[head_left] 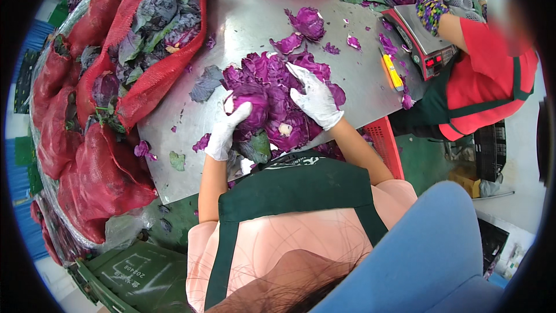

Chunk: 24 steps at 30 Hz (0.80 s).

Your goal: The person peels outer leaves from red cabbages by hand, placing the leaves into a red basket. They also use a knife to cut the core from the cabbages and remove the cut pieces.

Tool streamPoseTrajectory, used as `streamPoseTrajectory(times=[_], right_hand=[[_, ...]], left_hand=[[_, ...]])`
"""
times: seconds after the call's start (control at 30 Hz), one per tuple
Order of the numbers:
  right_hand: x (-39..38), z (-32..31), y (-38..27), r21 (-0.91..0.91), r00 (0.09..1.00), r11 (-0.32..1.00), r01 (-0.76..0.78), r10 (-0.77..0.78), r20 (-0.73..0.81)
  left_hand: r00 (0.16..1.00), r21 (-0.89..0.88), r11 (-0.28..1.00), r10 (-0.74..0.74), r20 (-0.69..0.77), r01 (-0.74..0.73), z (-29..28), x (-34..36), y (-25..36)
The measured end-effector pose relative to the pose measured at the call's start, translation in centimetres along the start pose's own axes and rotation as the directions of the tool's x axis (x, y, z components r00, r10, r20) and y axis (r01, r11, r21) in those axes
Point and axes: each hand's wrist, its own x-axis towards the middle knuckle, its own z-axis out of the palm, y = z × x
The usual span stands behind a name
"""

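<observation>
A round purple cabbage (250, 104) rests in my white-gloved left hand (225, 126), its thumb across the top and its fingers around the left side. My right hand (315, 97), also gloved in white, lies with fingers stretched out on the pile of loose purple cabbage leaves (286, 117) just right of that cabbage. A pale cut stem end (285, 130) shows among the leaves between my hands. The undersides of both hands are hidden by leaves.
An open red mesh sack (152, 101) of cabbages lies left on the metal table (188, 122), beside more stacked sacks (95, 168). To the right are a yellow-handled knife (392, 73), a red scale (430, 58) and a co-worker's arm (454, 29). A red basket (387, 145) stands below the table edge.
</observation>
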Motion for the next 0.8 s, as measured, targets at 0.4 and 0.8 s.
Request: streamPoseTrajectory(times=[0.4, 0.8], right_hand=[[6.0, -2.9, -8.5, 0.575, 0.909, 0.717, -0.394, 0.21, 0.361], [6.2, -1.9, 5.2, 0.909, 0.834, -0.016, -0.416, 0.393, 0.388]], left_hand=[[0.842, -0.839, 0.464, 0.299, 0.45, 0.284, 1.9, 2.0, -1.0], [0.9, -0.2, 0.974, -0.012, 0.435, 0.109, 8.9, 7.2, 7.4]])
